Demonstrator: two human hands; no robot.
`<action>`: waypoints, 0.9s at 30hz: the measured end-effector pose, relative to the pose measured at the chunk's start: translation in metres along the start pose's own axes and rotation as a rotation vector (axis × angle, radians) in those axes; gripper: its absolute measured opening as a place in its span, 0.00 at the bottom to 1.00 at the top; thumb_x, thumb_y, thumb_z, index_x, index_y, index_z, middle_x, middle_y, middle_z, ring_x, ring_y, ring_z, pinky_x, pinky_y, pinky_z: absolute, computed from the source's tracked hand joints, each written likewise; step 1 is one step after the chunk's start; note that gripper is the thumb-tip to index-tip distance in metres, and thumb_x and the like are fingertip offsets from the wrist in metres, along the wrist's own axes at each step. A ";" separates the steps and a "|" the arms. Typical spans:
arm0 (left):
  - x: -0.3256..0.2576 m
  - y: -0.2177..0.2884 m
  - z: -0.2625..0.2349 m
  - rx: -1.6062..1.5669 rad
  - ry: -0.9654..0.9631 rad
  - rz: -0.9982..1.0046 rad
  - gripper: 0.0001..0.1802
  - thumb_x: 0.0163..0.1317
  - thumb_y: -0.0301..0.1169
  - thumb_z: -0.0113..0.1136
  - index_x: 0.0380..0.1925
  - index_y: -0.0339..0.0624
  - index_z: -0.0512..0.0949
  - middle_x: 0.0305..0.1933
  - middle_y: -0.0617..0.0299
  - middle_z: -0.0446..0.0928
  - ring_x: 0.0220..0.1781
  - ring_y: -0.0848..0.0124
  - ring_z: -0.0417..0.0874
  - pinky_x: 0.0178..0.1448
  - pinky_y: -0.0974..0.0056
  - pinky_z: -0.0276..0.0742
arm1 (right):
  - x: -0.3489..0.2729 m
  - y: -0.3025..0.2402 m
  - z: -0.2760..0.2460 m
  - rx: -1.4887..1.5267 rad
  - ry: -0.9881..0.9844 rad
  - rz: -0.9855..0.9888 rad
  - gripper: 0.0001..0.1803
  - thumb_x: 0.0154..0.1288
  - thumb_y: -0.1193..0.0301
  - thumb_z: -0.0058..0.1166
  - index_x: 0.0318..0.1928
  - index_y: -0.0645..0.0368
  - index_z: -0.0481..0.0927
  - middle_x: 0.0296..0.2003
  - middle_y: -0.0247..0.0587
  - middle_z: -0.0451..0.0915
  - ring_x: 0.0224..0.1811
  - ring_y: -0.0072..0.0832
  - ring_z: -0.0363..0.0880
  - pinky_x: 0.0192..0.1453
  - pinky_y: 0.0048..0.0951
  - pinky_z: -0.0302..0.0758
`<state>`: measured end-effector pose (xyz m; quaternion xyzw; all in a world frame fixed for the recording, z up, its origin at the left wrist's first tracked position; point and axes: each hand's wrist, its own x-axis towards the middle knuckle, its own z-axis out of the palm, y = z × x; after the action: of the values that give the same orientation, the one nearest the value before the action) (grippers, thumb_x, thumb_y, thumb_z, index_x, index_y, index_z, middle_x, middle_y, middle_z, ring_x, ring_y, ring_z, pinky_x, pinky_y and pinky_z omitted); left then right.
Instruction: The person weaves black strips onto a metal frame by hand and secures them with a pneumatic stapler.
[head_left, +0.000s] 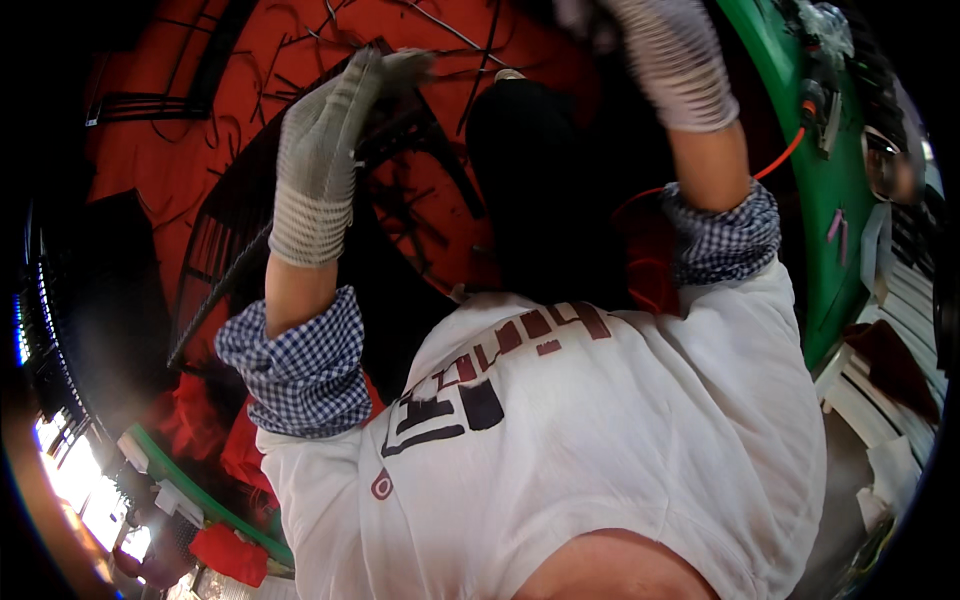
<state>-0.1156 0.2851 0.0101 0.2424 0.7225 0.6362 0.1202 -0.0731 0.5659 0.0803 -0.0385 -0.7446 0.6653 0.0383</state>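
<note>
My left hand [325, 145], in a pale knitted glove, is raised at the upper left over a black slatted frame [215, 225] with a braided-looking edge. Its fingers look stretched out, some to the right, with slight blur; nothing shows in them. Black bars [425, 140] of a frame lie just beyond the glove. My right hand [675, 60], gloved alike, reaches up to the top edge at the right. Its fingers are dark, smeared and partly cut off, so any hold is hidden.
Loose black strips [265, 90] lie scattered over the red floor [160, 205]. Another black frame [150, 107] is at the far left. At the right, a green surface [825, 215] carries tools, and an orange cord [782, 155] runs from it toward my right forearm.
</note>
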 end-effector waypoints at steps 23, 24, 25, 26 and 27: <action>0.007 0.138 -0.178 -0.208 0.276 0.214 0.21 0.79 0.34 0.47 0.62 0.31 0.73 0.61 0.48 0.80 0.64 0.62 0.81 0.68 0.59 0.79 | -0.112 0.017 0.102 0.048 -0.628 0.036 0.10 0.73 0.68 0.58 0.45 0.63 0.84 0.30 0.35 0.87 0.32 0.21 0.87 0.39 0.22 0.82; 0.011 0.136 -0.180 -0.106 0.262 0.249 0.21 0.79 0.34 0.46 0.63 0.31 0.73 0.61 0.49 0.80 0.64 0.62 0.81 0.68 0.60 0.79 | -0.113 0.019 0.100 0.041 -0.610 -0.022 0.10 0.73 0.69 0.58 0.45 0.62 0.84 0.30 0.35 0.87 0.32 0.22 0.87 0.40 0.23 0.83; 0.013 0.131 -0.179 -0.073 0.257 0.267 0.21 0.79 0.34 0.46 0.63 0.32 0.73 0.61 0.49 0.80 0.64 0.63 0.81 0.68 0.61 0.79 | -0.113 0.020 0.099 0.032 -0.591 -0.079 0.09 0.73 0.69 0.58 0.45 0.62 0.84 0.30 0.36 0.87 0.32 0.23 0.87 0.41 0.24 0.83; 0.017 0.128 -0.177 -0.039 0.251 0.283 0.21 0.80 0.35 0.46 0.64 0.32 0.73 0.61 0.50 0.80 0.64 0.63 0.81 0.68 0.62 0.79 | -0.113 0.021 0.096 0.047 -0.586 -0.091 0.09 0.72 0.69 0.58 0.45 0.62 0.84 0.30 0.36 0.87 0.31 0.23 0.87 0.42 0.24 0.83; 0.023 0.125 -0.173 -0.029 0.249 0.288 0.21 0.80 0.34 0.46 0.64 0.33 0.72 0.61 0.50 0.80 0.64 0.64 0.81 0.68 0.63 0.79 | -0.114 0.023 0.092 -0.004 -0.618 -0.032 0.09 0.72 0.69 0.58 0.45 0.62 0.84 0.30 0.36 0.87 0.31 0.23 0.87 0.41 0.24 0.82</action>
<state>-0.1940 0.1568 0.1631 0.2611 0.6805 0.6821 -0.0590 0.0304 0.4658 0.0462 0.1774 -0.7227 0.6435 -0.1796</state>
